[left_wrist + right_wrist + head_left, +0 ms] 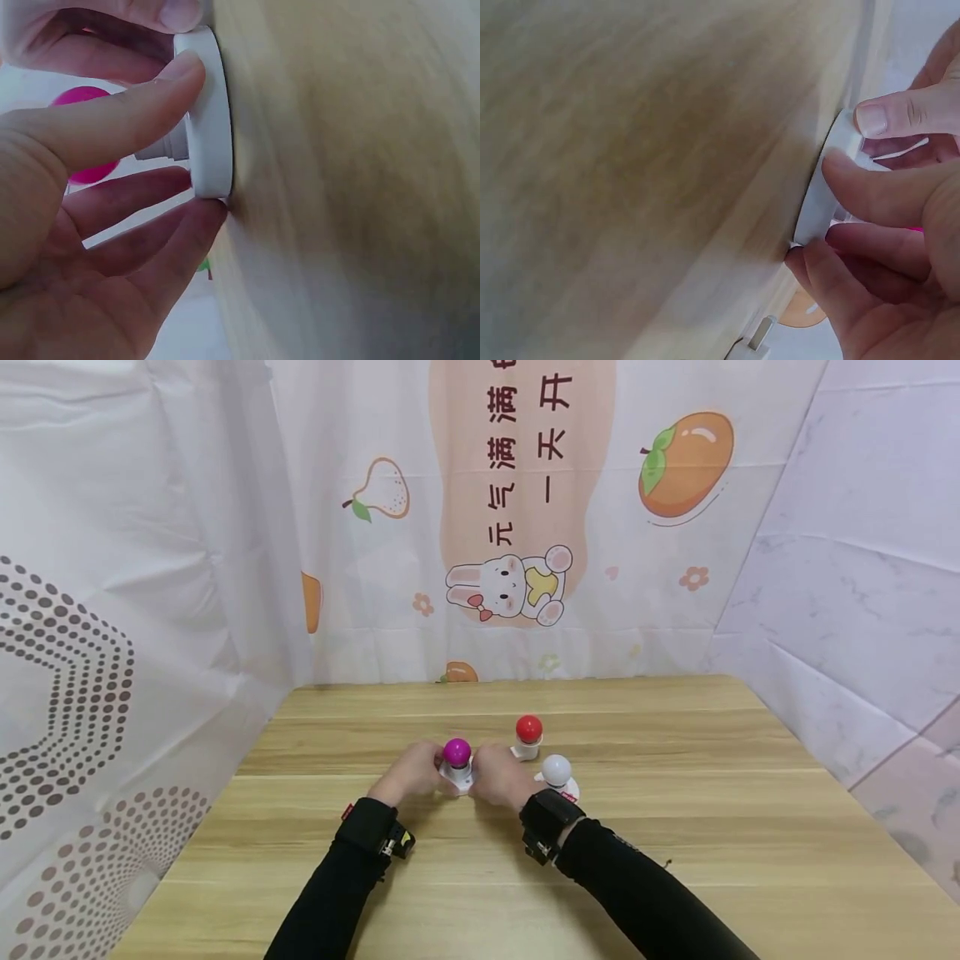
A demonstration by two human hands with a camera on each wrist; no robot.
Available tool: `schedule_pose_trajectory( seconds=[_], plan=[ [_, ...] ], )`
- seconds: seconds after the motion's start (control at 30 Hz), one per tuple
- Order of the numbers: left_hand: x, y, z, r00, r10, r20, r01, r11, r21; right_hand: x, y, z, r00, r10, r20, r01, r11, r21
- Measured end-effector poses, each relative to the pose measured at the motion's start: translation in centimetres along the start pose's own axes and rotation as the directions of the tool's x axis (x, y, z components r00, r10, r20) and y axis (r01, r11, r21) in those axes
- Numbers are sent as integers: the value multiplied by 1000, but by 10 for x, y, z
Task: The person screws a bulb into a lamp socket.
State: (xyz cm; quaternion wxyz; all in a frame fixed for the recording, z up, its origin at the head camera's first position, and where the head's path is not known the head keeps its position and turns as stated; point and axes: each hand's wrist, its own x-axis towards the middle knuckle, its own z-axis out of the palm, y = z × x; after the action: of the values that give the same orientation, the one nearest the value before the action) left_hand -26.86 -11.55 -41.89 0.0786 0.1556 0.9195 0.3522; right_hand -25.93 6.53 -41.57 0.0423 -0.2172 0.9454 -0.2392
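Note:
In the head view a magenta bulb (457, 752) stands upright in a white lamp holder (461, 783) on the table. My left hand (414, 772) grips the left side of its round base (211, 124), thumb on the near face and fingers at the rim. From the other side my right hand (501, 775) pinches the same base (823, 196) between thumb and fingers. Seen from the left wrist, the base sits right at the tabletop, and the magenta bulb is partly hidden behind the left thumb.
Just right of the right hand stand a red bulb (529, 729) and a white bulb (557, 771), each in a white holder. The right forearm passes close in front of the white one. A wood-grain table (720, 793) extends back to a printed curtain (360, 585).

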Motion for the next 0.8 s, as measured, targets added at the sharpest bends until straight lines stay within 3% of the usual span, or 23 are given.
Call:
schedule_pose_trajectory(
  seconds=[0.37,0.63,0.8],
  plan=[
    [0,-2,3,1000,-13,-16,14,1000,14,2,0,5,999,-24,-22,21,994,-106],
    [1,-3,5,1000,9,-18,-8,999,53,-4,-2,-6,1000,-31,3,31,999,-31],
    [-4,-1,-3,999,-44,19,44,999,6,-8,-6,-31,998,-54,-30,54,999,0]
  ],
)
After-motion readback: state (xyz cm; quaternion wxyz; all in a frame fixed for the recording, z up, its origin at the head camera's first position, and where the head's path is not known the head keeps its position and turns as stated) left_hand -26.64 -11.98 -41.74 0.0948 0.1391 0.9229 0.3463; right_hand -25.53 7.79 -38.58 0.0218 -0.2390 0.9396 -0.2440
